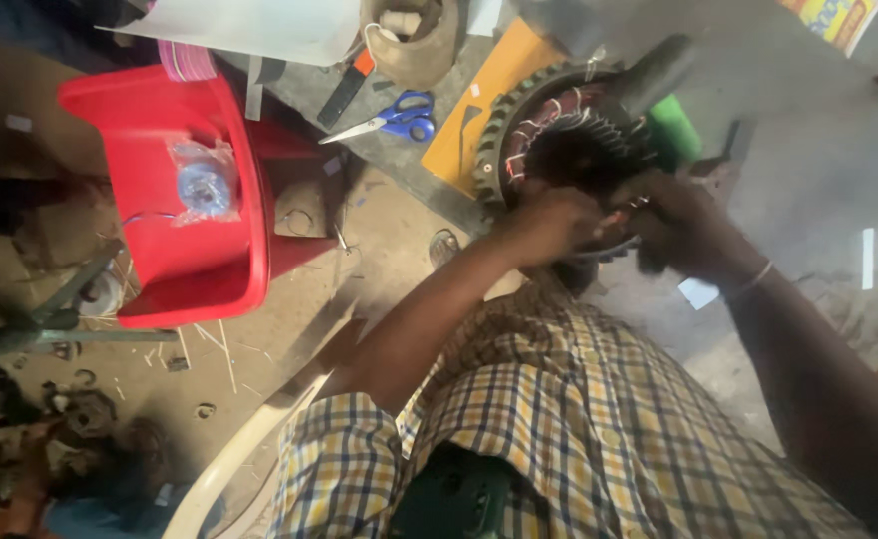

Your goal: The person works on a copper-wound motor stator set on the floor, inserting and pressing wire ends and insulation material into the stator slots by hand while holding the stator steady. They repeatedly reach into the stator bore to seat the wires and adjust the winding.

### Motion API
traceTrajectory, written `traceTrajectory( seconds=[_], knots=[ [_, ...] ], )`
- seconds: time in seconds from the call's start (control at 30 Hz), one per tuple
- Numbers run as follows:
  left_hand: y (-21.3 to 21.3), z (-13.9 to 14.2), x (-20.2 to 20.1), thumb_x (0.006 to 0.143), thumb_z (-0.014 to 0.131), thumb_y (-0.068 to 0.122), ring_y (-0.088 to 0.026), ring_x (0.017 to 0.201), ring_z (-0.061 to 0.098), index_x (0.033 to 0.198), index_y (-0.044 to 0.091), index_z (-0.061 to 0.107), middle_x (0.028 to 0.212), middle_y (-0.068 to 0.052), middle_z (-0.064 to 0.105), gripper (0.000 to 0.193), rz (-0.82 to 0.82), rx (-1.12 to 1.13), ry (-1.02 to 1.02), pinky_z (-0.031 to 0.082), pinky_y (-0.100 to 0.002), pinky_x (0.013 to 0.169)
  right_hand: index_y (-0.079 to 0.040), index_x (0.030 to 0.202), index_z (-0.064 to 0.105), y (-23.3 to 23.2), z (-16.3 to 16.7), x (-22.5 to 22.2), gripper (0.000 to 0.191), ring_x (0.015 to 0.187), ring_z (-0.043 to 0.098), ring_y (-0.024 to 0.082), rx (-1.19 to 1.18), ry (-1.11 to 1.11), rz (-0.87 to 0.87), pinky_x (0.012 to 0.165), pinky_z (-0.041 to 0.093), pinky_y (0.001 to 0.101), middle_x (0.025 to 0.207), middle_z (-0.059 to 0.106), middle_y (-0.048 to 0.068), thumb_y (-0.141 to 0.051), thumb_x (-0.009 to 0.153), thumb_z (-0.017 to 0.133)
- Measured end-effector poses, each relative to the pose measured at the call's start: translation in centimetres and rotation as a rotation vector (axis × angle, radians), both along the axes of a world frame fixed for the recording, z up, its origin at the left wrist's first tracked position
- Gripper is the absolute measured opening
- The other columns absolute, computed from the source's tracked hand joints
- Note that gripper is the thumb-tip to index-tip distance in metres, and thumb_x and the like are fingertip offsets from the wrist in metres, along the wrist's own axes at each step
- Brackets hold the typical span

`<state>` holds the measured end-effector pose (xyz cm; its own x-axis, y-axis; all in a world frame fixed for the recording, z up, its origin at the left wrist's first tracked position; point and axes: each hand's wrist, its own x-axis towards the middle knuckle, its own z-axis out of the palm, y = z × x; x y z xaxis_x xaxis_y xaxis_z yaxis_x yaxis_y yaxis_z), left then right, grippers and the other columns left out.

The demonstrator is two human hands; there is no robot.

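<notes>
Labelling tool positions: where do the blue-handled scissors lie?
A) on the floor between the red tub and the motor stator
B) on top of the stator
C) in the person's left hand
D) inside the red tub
A: the blue-handled scissors lie flat on the grey floor, right of the red tub and left of the toothed motor stator, beside the orange sheet; both hands are on the stator, not on the scissors.

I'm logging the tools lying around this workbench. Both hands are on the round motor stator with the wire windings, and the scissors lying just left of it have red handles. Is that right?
Not quite: the scissors have blue handles, not red. The head view shows this. The rest stands: the left hand and the right hand are both on the round motor stator with its wire windings, and the scissors lie just left of it.
</notes>
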<state>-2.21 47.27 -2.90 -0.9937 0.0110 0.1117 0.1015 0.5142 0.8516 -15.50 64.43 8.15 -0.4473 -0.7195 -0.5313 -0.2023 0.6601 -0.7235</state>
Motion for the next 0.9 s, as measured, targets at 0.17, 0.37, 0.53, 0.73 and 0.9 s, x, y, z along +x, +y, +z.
traceTrajectory(
  seconds=[0.17, 0.37, 0.53, 0.73, 0.9],
  knots=[
    [0.4, -2.9, -2.2, 0.101, 0.056, 0.026, -0.032, 0.111, 0.068, 0.115, 0.01, 0.069, 0.114, -0.013, 0.073, 0.024, 0.035, 0.051, -0.267, 0.05, -0.044, 0.098, 0.001, 0.131, 0.058, -2.1, -3.9, -5.1, 0.051, 0.114, 0.053, 0.039, -0.229, 1.137, 0.096, 0.086, 0.047, 0.0553, 0.123, 0.06, 0.024, -0.025, 0.091, 0.078],
    [-2.4, -3.5, -3.7, 0.085, 0.057, 0.021, -0.03, 0.106, 0.069, 0.096, 0.018, 0.077, 0.106, -0.011, 0.075, 0.023, -0.222, -0.753, -0.067, 0.041, -0.061, 0.099, -0.001, 0.131, 0.054, 2.1, -7.3, -3.0, 0.021, 0.115, 0.054, 0.039, -0.314, 0.977, 0.02, 0.097, 0.048, 0.0521, 0.124, 0.057, 0.022, -0.01, 0.116, 0.065],
    [-4.0, -2.9, -5.8, 0.083, 0.061, 0.022, -0.028, 0.097, 0.07, 0.08, 0.017, 0.079, 0.091, -0.009, 0.076, 0.019, -0.3, -0.861, -0.07, 0.041, -0.053, 0.102, 0.002, 0.115, 0.057, 9.0, -7.3, 7.5, 0.022, 0.065, 0.059, 0.031, -0.258, 0.56, -0.136, 0.06, 0.046, 0.0432, 0.075, 0.059, 0.018, -0.005, 0.095, 0.06],
    [-3.3, -3.4, -6.0, 0.085, 0.058, 0.018, -0.029, 0.089, 0.072, 0.078, 0.019, 0.079, 0.084, -0.008, 0.076, 0.022, -0.117, -0.668, -0.107, 0.042, -0.054, 0.1, 0.0, 0.114, 0.063, 6.8, -8.4, 9.2, 0.018, 0.073, 0.064, 0.032, -0.329, 0.71, -0.012, 0.066, 0.05, 0.0425, 0.086, 0.065, 0.019, -0.004, 0.098, 0.058],
    [-3.1, -4.1, -5.9, 0.078, 0.058, 0.019, -0.028, 0.081, 0.073, 0.071, 0.02, 0.078, 0.075, -0.008, 0.076, 0.022, -0.027, -0.713, 0.083, 0.037, -0.066, 0.106, 0.002, 0.123, 0.066, 6.2, -6.6, 8.7, 0.026, 0.082, 0.065, 0.037, -0.039, 0.709, -0.094, 0.072, 0.05, 0.0461, 0.096, 0.067, 0.022, -0.004, 0.1, 0.055]
  ],
)
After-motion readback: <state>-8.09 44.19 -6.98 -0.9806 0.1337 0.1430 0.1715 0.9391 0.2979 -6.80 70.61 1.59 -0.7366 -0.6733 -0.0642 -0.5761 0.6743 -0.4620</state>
